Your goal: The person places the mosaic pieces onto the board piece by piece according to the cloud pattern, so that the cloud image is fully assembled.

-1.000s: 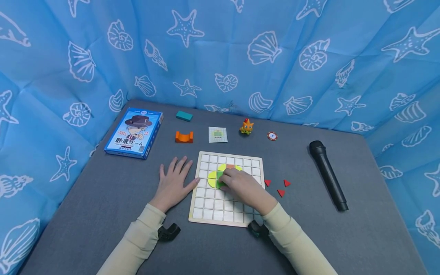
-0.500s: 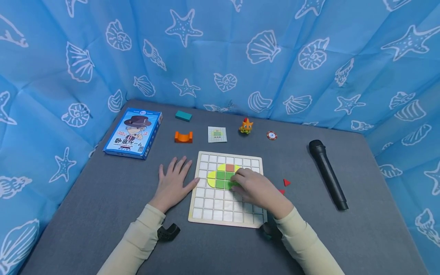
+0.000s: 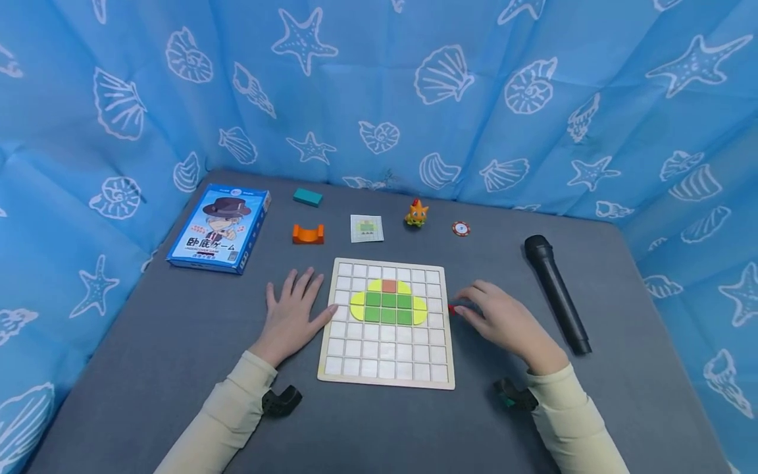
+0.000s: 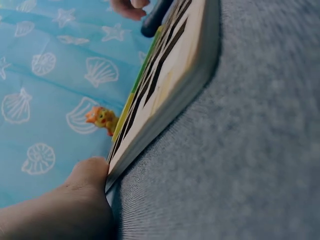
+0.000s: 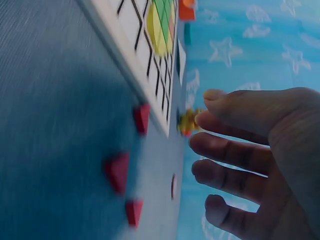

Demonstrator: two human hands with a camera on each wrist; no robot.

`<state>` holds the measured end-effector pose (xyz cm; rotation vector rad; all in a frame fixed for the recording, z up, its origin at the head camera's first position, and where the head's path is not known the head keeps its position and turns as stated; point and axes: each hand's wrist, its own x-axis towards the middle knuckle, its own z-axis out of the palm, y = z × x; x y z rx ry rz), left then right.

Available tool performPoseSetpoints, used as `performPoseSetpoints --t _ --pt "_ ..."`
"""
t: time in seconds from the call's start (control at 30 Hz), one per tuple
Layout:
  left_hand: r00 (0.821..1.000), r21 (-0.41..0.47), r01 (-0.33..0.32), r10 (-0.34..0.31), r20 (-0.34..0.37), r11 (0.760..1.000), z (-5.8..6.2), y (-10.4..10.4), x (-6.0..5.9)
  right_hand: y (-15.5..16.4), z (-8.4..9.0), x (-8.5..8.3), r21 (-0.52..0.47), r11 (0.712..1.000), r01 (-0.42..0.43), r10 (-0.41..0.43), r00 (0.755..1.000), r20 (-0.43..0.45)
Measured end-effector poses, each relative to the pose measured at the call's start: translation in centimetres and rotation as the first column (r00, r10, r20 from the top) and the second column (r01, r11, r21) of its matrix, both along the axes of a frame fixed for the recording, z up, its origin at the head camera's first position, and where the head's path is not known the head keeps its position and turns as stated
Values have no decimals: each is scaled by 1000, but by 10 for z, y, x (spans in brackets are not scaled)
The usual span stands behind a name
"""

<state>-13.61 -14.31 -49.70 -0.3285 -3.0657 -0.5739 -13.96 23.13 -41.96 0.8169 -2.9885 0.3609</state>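
Note:
A wooden grid board (image 3: 385, 359) lies in the middle of the grey table. On its upper rows sits a figure of green squares (image 3: 387, 308) with yellow rounded pieces and one orange square (image 3: 389, 286). My left hand (image 3: 293, 311) lies flat on the table, and its thumb (image 4: 89, 175) touches the board's left edge (image 4: 165, 85). My right hand (image 3: 494, 315) hovers just right of the board with relaxed, spread fingers (image 5: 235, 150) that hold nothing. Under it lie three red triangles (image 5: 118, 171), of which one (image 3: 452, 309) shows in the head view.
A black microphone (image 3: 556, 293) lies right of my right hand. Along the back stand a blue game box (image 3: 216, 227), a teal block (image 3: 307, 196), an orange arch block (image 3: 308, 234), a small pattern card (image 3: 366, 228), an orange toy figure (image 3: 416, 213) and a chip (image 3: 461, 228). Blue curtains enclose the table.
My right hand has left the coloured pieces on the board and moved right, off the board, to above the red triangles. The left hand has stayed where it was.

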Motion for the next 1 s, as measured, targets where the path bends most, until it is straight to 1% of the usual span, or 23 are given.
performPoseSetpoints --t 0.1,0.17,0.3,0.4,0.5,0.6,0.7,0.83,0.9,1.0 --pt "1000 -9 11 -10 23 1000 4 -1 2 15 0 2 -1 998 56 -56 998 28" --pt "998 -23 7 -6 56 1000 6 -1 5 23 -2 4 4 997 76 -76 996 48" --pt "990 -43 -37 42 136 998 13 0 12 35 -5 7 10 994 109 -109 991 80" --pt "983 -51 -73 80 162 996 17 2 16 42 -6 8 15 991 130 -130 988 84" --pt "985 -67 -82 91 148 994 19 1 17 46 -8 8 17 991 135 -136 987 82" --pt "990 -62 -71 78 119 996 17 -2 17 48 -12 6 15 990 140 -141 985 100" --pt "995 -32 -53 56 85 998 15 -4 17 50 -15 5 9 990 140 -140 984 108" --pt "998 18 -39 38 53 999 15 -4 18 49 -19 2 0 993 114 -114 991 75" --pt "998 40 -40 38 54 998 16 -3 18 48 -21 1 -8 995 100 -99 993 70" --pt "997 70 -51 47 61 996 17 0 19 46 -21 1 -14 995 98 -96 992 87"
